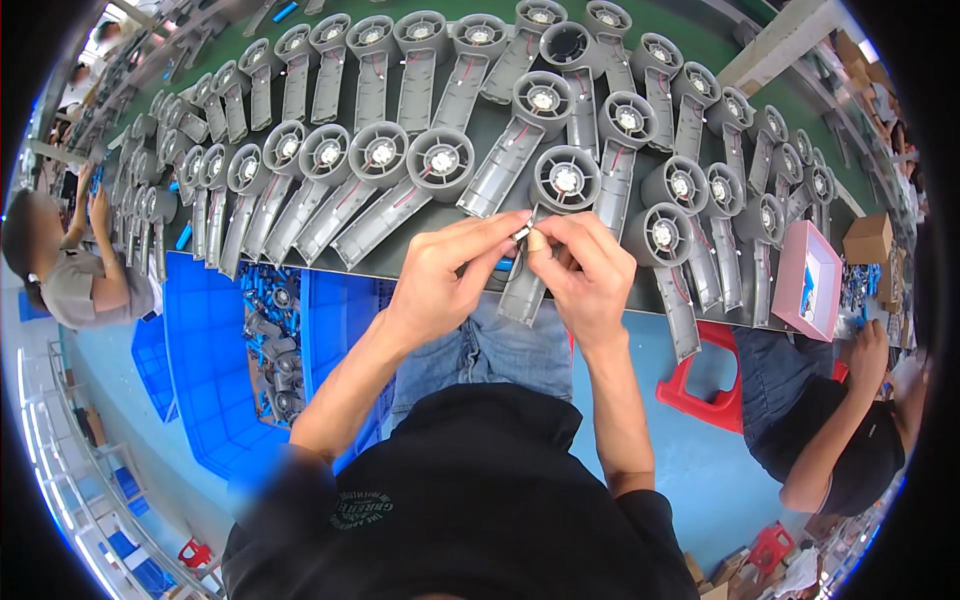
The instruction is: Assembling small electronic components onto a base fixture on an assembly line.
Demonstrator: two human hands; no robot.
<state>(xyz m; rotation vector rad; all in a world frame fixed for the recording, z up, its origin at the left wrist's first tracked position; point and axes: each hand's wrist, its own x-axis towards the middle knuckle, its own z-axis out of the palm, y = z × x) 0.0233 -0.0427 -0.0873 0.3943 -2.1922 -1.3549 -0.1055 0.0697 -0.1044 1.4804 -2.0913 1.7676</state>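
The housing [548,215], a grey shell with a round fan head and a long handle, lies at the centre of the frame on the near edge of the bench [690,35], its handle end overhanging toward the person. Both hands work at the top of that handle. The left hand [450,275] has thumb and forefinger pinched together on a small white connector [521,232]; the right hand [580,270] is closed around the handle from the right, its fingertips meeting the left at the same spot. The connector is too small to show whether it is already seated. For a clean result, the right hand should keep the shell steady while the left presses the connector straight, not at an angle, so the thin red wire [556,205] is not kinked or trapped. Rows of like housings [380,190] fill the bench above; a blue bin [215,350] of parts stands lower left, a pink box [815,280] at right.
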